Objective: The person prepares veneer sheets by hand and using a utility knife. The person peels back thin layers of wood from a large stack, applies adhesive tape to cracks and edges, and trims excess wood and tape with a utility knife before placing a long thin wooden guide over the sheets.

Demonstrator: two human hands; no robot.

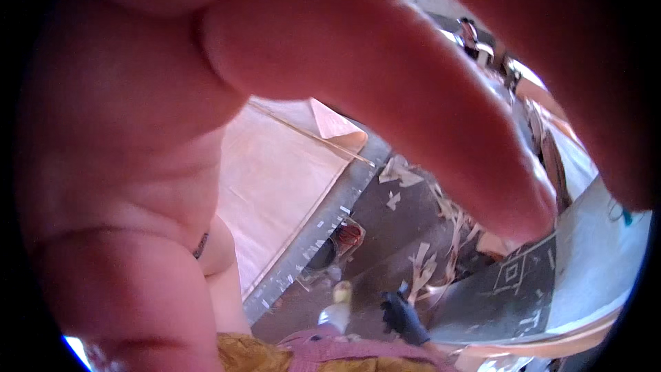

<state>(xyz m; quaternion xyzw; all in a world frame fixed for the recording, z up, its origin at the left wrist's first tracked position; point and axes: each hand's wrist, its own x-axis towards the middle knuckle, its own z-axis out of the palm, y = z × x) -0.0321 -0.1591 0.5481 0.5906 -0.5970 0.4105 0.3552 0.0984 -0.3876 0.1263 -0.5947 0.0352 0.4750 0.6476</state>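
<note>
My bare left hand (pixel 158 138) fills the left and upper part of the view, very close up. Its fingers are stretched out toward the right with a gap between them, and no object shows in it. Behind it, part of a forearm (pixel 226 282) is visible. Low in the middle, my right hand (pixel 403 313) wears a dark glove and comes from a pink sleeve. Its fingers look partly apart, with nothing visible in them. Pale scrap strips (pixel 421 269) lie just beyond that glove.
A large pale sheet (pixel 275 179) covers a table with a grey edge (pixel 310 248), a thin stick lying across it. More scraps litter the dark floor (pixel 385 227). At right is a dark panel (pixel 509 282) with light line marks. A person (pixel 468 33) appears far off.
</note>
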